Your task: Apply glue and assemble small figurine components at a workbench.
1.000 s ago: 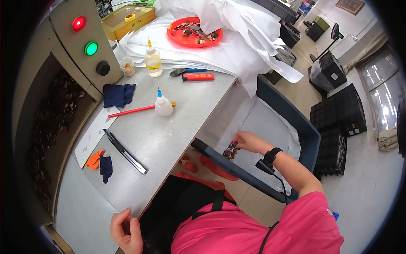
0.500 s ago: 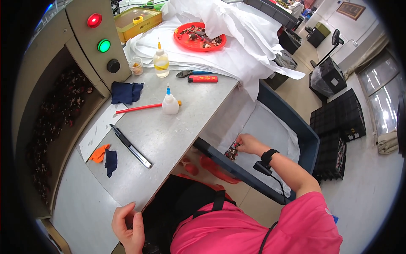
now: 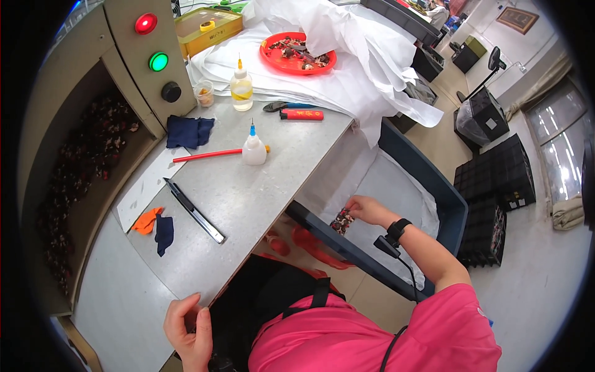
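Observation:
My right hand (image 3: 367,211) reaches into a blue-grey bin (image 3: 455,204) lined with white paper (image 3: 396,186). Its fingers are drawn together at the upper edge of a small cluster of red, white and dark pieces (image 3: 341,221); the fingertips are partly hidden, and what kind of pieces these are does not show. By the front edge of the grey worktop, my left hand (image 3: 189,332) hangs loosely curled, thumb apart from the fingers, nothing visible in it.
On the worktop (image 3: 248,204) lie a black-and-silver utility knife (image 3: 195,211), needle-tipped bottles (image 3: 254,149), a red stick (image 3: 207,155) and cloth scraps (image 3: 164,234). A machine (image 3: 145,68) with dark pieces inside stands left. Behind are white sheets and a red tray (image 3: 282,62).
My right hand has drawn back slightly from the cluster, and more of the pieces show. The whole view has shifted a little; my left hand stays where it was.

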{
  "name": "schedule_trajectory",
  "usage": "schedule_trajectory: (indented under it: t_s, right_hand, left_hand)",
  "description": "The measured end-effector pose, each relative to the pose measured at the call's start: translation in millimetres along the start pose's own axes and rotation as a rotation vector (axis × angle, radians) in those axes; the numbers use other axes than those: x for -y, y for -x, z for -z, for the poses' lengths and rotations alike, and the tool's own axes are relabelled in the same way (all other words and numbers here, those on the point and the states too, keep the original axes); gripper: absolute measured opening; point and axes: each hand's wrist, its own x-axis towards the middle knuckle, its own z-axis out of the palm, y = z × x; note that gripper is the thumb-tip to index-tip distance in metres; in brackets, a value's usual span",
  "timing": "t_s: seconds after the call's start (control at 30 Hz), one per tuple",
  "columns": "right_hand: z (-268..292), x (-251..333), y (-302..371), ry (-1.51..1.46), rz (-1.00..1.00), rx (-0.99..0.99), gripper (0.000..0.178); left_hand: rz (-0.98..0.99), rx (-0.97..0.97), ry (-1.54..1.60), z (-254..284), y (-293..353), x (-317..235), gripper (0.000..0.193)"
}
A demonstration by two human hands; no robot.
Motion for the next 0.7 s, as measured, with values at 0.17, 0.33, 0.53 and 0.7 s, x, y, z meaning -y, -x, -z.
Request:
schedule_trajectory:
  t_s: [0.17, 0.33, 0.53, 0.7]
  right_hand:
    - [1, -3, 2, 0.037, 0.030, -0.004, 0.023]
    - [0, 4, 2, 0.083, 0.015, -0.005, 0.025]
    - [-4, 12, -6, 0.188, 0.051, -0.042, 0.029]
    - [17, 42, 13, 0.340, 0.175, -0.106, 0.040]
  left_hand:
    - [-0.040, -0.038, 0.000, -6, -2, 1, 0.021]
    - [-0.054, -0.027, 0.007, -6, -4, -1, 0.021]
    - [-0.068, -0.032, -0.006, -1, -9, -5, 0.021]
    - [0.005, 0.157, -0.003, 22, -8, -19, 0.023]
